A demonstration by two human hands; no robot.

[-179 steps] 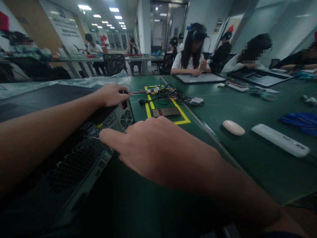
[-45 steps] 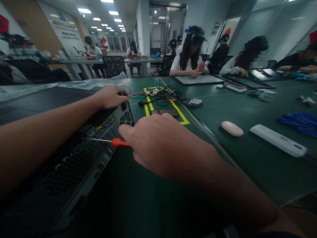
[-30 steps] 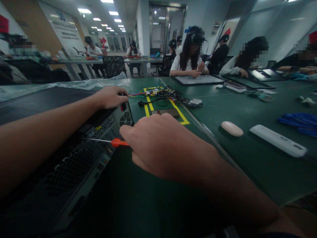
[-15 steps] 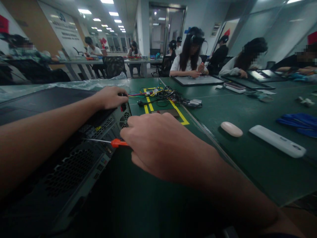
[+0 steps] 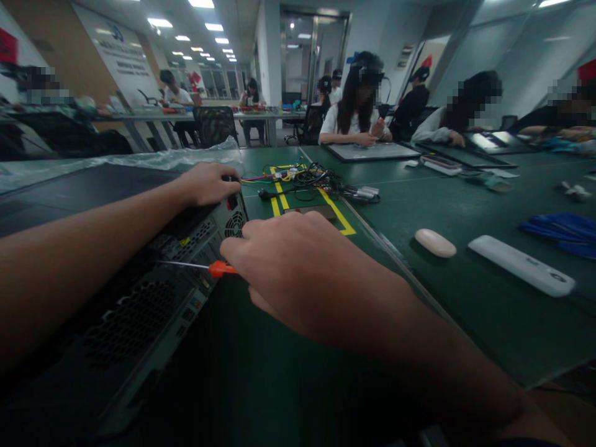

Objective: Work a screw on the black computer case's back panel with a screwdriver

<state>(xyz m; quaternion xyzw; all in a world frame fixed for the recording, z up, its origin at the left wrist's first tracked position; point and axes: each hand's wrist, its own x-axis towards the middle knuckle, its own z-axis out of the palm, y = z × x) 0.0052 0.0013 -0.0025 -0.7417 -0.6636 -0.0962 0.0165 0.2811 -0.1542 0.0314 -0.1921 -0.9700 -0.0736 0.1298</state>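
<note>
Gripping a screwdriver (image 5: 218, 269): right hand (image 5: 302, 276), frame centre.
Lengthwise, it points left toward the computer case (image 5: 130, 323), frame left; left hand (image 5: 209, 183) rests on the case's corner, grip hard to tell.

Looks like an office workshop, with a black mesh-backed chair (image 5: 215, 127), rectangular white ceiling lights (image 5: 215, 27) and a green-topped worktable (image 5: 475, 304).

One left hand (image 5: 212, 184), one right hand (image 5: 298, 273), one screwdriver (image 5: 218, 268) and one computer case (image 5: 135, 323) show; between the desk's (image 5: 410, 202) far and near edges lie one cable tangle (image 5: 321, 178), one pale oval object (image 5: 435, 243) and one white device (image 5: 521, 266).
</note>
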